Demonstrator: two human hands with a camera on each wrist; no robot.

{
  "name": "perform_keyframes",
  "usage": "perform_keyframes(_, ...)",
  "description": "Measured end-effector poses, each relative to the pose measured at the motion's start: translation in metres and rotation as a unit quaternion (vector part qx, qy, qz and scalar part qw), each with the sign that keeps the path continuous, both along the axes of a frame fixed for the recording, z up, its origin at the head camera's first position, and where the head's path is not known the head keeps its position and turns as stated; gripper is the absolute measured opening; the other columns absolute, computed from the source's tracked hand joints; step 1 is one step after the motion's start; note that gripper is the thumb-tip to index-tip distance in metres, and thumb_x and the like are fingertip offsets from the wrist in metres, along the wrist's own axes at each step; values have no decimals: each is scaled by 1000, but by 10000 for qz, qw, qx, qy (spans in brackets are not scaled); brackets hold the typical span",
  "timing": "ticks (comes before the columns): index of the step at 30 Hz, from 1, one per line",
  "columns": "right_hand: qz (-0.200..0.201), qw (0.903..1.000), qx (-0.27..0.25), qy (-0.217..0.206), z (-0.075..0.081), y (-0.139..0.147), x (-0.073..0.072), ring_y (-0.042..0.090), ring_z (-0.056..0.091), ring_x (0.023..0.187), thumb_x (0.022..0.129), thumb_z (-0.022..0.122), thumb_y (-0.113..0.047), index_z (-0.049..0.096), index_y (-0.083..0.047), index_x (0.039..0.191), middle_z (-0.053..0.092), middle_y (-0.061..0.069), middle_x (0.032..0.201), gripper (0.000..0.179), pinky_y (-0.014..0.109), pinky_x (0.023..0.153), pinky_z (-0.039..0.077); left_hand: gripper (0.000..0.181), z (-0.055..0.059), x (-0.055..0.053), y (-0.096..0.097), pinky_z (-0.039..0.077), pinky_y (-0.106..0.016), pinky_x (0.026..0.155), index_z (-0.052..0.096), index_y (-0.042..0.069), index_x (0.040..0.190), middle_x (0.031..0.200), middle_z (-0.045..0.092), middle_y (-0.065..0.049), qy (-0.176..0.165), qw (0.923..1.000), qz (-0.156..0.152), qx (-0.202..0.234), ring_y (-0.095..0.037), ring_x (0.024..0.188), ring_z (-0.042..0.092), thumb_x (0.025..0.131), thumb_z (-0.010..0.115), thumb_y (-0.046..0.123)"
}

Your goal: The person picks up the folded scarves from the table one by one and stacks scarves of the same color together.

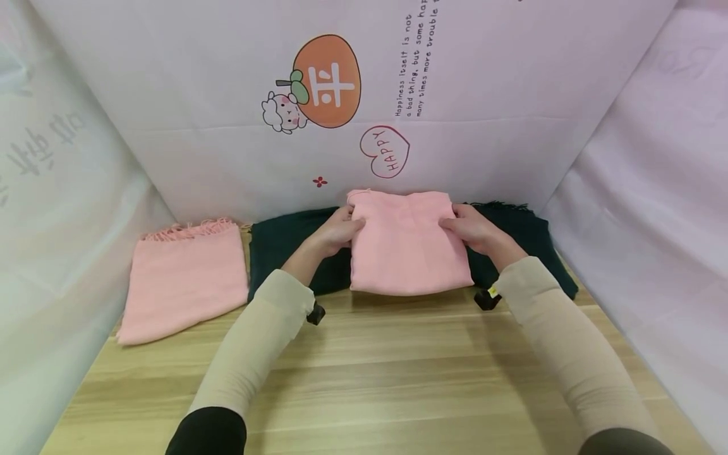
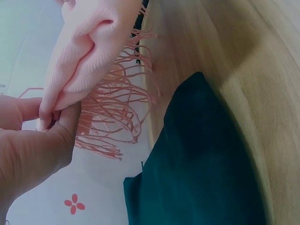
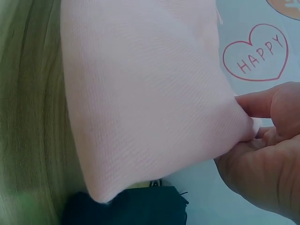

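Both hands hold a folded pink scarf (image 1: 411, 243) by its two sides, raised at the back of the table. My left hand (image 1: 338, 229) pinches the left edge between thumb and fingers. On the opposite edge, my right hand (image 1: 474, 229) grips with the thumb over the cloth. The left wrist view shows pink fringe (image 2: 117, 103) hanging from the scarf beyond the left hand (image 2: 42, 140). In the right wrist view a smooth folded corner sags below the right hand (image 3: 267, 150). Dark green folded cloth (image 1: 298, 237) shows on both sides of the pink scarf, its middle hidden.
Another folded pink scarf (image 1: 184, 278) lies at the left, fringe toward the back. More dark green cloth (image 1: 526, 243) with a fringe lies at the right. White printed sheets (image 1: 227, 76) hang behind and at both sides of the wooden table (image 1: 387, 373).
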State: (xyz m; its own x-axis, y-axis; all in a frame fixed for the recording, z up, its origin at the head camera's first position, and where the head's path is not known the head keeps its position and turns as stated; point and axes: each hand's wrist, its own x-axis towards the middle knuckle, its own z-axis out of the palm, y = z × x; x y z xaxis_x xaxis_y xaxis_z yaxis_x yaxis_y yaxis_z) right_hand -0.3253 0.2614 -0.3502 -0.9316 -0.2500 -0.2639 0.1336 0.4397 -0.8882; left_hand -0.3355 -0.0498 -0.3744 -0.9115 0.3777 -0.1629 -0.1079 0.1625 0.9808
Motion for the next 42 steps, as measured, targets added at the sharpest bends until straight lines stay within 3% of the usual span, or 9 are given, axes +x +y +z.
perform_keyframes(17,189,9992,327,146,6,-3,12,21,67,88,111,44,-17,33,4,151,58,22,120,47,33,78,60,45,8,11,-11,56,-48,96,31,3,148,131,51,-18,-89,9998,-66,-158,-27,103,63,110,49,18)
perform_keyframes(26,282,9989,310,217,6,-5,24,20,68,82,110,45,-17,36,4,148,62,19,112,44,36,74,60,43,10,22,-18,57,-48,94,31,3,146,129,52,-19,-99,9995,-145,-260,-26,101,65,110,49,18)
perform_keyframes(35,374,9987,301,195,1,-6,38,21,69,85,110,44,-16,30,4,154,62,22,117,49,36,76,60,42,10,34,-22,58,-45,90,30,2,145,127,51,-19,-121,9989,-313,-329,-24,98,66,110,47,19)
perform_keyframes(42,447,9984,275,231,-2,-7,45,21,68,84,110,46,-16,38,4,148,62,21,115,43,36,76,60,46,5,40,-24,59,-45,91,27,3,147,128,51,-18,-218,9986,-354,-312,-24,98,66,110,49,19)
